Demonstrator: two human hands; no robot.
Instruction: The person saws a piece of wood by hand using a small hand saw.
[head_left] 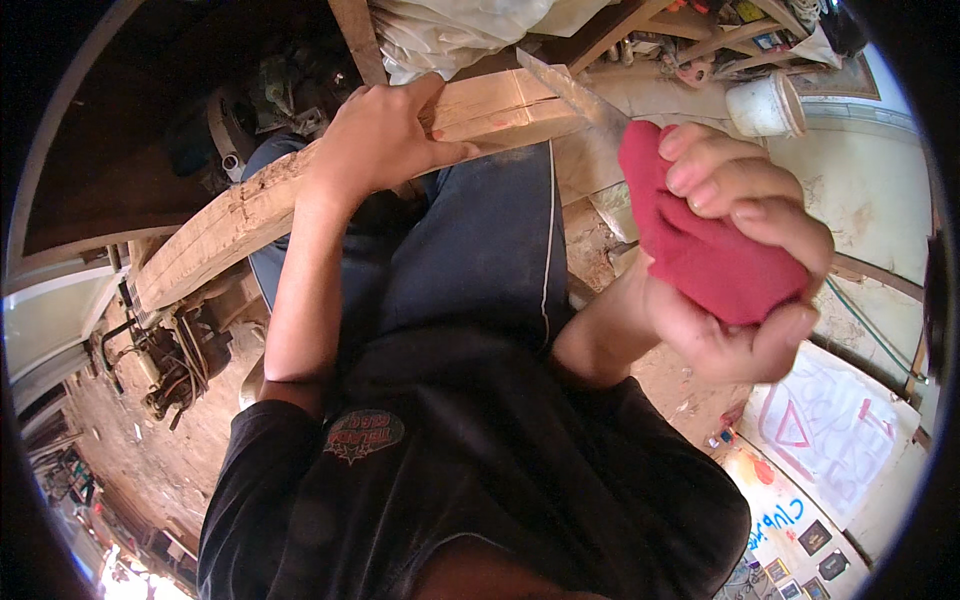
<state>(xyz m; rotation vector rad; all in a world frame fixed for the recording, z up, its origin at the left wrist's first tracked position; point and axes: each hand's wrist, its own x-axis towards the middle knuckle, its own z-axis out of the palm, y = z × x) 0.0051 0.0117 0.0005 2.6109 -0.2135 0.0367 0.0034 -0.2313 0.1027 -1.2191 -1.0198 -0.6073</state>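
The left hand (375, 140) lies spread over a long curved beam of pale wood (220, 225), its thumb apart from the fingers, while the right hand (775, 205) is curled tightly round a bundle of red cloth (725, 260) from which a long metal blade (580, 100) juts toward the beam's far end. The blade crosses that end in the view; whether it touches the wood I cannot tell. The beam slants above the person's lap, from the left side up to the upper middle, squared at the far end and rougher along its upper edge near the left forearm. Below it are dark blue trousers (470, 260) with pale piping and a black shirt (480, 470). Beyond the left arm, metal tools (175, 360) are clustered above a dusty brown floor (185, 440) scattered with small bits. Crumpled translucent sheeting (450, 35) fills the top of the view, beside wooden shelving (620, 35) crowded with odds and ends. A stained white bucket (762, 107) is near a pale wall (860, 190) at the right. Farther down, a white board (825, 430) bears a red triangle, near a sticker-dotted pale panel (790, 525).
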